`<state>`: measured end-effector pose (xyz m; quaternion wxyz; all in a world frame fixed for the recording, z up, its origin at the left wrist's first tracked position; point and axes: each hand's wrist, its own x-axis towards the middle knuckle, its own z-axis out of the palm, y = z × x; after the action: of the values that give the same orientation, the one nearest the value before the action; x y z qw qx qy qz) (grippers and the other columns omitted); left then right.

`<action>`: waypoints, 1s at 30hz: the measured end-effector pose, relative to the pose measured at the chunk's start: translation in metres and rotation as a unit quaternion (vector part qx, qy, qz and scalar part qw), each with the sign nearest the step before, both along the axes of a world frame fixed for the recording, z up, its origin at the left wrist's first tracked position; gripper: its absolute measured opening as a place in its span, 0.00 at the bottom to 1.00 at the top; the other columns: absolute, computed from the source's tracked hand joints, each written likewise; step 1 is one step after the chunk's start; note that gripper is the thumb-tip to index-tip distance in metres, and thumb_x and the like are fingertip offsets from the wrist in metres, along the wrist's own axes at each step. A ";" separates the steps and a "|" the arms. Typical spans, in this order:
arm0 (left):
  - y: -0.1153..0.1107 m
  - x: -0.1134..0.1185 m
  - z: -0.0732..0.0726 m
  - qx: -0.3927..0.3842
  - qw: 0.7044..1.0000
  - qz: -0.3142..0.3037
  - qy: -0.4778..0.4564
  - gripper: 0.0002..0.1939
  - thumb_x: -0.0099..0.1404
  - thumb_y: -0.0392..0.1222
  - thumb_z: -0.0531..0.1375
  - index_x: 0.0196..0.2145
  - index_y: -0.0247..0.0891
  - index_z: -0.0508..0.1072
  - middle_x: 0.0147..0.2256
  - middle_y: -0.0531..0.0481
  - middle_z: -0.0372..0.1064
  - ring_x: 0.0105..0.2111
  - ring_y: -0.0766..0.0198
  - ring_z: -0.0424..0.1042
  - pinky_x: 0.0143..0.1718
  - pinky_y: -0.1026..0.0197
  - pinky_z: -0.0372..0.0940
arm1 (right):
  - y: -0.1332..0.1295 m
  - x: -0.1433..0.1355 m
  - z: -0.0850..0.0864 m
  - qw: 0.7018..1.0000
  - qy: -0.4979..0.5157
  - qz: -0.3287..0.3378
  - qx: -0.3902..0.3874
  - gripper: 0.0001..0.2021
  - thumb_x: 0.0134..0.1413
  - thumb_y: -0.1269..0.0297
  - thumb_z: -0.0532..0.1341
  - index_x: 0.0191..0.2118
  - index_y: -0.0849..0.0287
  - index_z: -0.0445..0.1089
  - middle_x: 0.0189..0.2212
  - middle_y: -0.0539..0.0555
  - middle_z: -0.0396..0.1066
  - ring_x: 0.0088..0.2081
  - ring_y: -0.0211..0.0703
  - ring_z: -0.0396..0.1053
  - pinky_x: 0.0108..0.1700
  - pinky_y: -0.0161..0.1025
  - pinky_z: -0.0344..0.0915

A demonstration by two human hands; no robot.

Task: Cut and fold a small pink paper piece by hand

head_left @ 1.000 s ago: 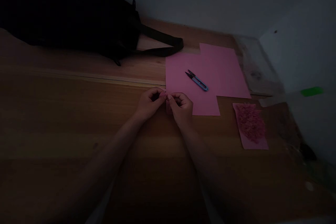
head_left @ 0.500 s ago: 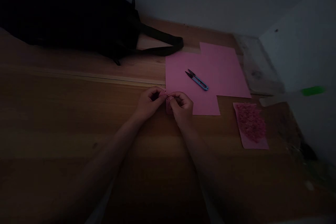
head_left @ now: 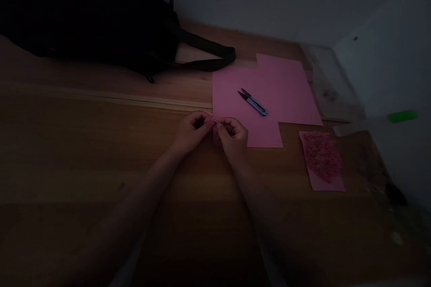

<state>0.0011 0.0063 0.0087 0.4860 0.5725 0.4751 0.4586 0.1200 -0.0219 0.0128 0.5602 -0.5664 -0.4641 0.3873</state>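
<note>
Both hands meet at the near left corner of the pink sheets (head_left: 235, 94). My left hand (head_left: 193, 131) pinches a small pink piece (head_left: 208, 119) between thumb and finger. Its fingertips almost touch those of my right hand (head_left: 233, 136), which is closed on the same small piece or on something thin joined to it; the dim light hides which. Part of a pink piece hangs below the fingertips. Blue thread snips (head_left: 255, 102) with dark blades lie on the sheets, right of and beyond my hands.
A black bag (head_left: 84, 18) with a looped strap (head_left: 225, 56) fills the back left. At the right, shredded pink material (head_left: 323, 156) rests on a pink rectangle (head_left: 332, 186). A clear plastic item (head_left: 332, 83) and a bright green object (head_left: 402, 116) are farther right, near the wall.
My fingertips have shifted very slightly at the small pink piece. Everything else is as it was.
</note>
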 end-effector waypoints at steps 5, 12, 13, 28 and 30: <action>0.000 0.000 0.000 0.001 1.000 0.001 -0.002 0.04 0.53 0.40 0.59 0.26 0.37 0.69 0.29 0.52 0.68 0.31 0.65 0.67 0.36 0.61 0.63 | 0.001 0.001 -0.002 1.000 0.000 0.006 -0.001 0.03 0.45 0.65 0.59 0.26 0.58 0.66 0.18 0.46 0.65 0.20 0.32 0.62 0.22 0.31 0.59; 0.000 0.000 -0.001 -0.004 1.000 -0.004 -0.010 0.04 0.53 0.40 0.60 0.26 0.37 0.69 0.29 0.51 0.68 0.31 0.65 0.66 0.36 0.61 0.62 | 0.001 0.001 -0.002 1.000 -0.002 0.000 -0.005 0.04 0.45 0.65 0.58 0.26 0.58 0.66 0.17 0.45 0.64 0.20 0.32 0.62 0.22 0.30 0.58; 0.000 0.000 -0.001 -0.004 1.000 -0.004 -0.010 0.04 0.53 0.40 0.60 0.27 0.37 0.69 0.29 0.51 0.68 0.31 0.65 0.66 0.36 0.61 0.62 | 0.001 0.001 -0.002 1.000 -0.002 0.001 -0.008 0.04 0.45 0.65 0.58 0.26 0.58 0.66 0.17 0.45 0.63 0.19 0.32 0.62 0.22 0.30 0.58; 0.000 0.000 -0.002 0.003 1.000 -0.003 -0.009 0.03 0.53 0.38 0.60 0.26 0.37 0.70 0.28 0.52 0.68 0.31 0.66 0.67 0.37 0.61 0.62 | 0.001 0.001 -0.003 1.000 -0.004 0.004 -0.015 0.04 0.46 0.65 0.58 0.27 0.59 0.67 0.17 0.45 0.63 0.19 0.31 0.61 0.21 0.30 0.57; 0.001 0.000 -0.002 0.004 1.000 -0.004 -0.011 0.03 0.53 0.38 0.60 0.26 0.37 0.70 0.29 0.52 0.68 0.31 0.66 0.67 0.37 0.61 0.62 | 0.000 0.001 -0.002 1.000 -0.010 0.001 -0.012 0.04 0.45 0.65 0.58 0.27 0.59 0.66 0.17 0.45 0.63 0.20 0.31 0.61 0.22 0.30 0.57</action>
<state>0.0009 0.0070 0.0064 0.4911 0.5711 0.4656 0.4647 0.1205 -0.0214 0.0103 0.5485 -0.5764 -0.4652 0.3879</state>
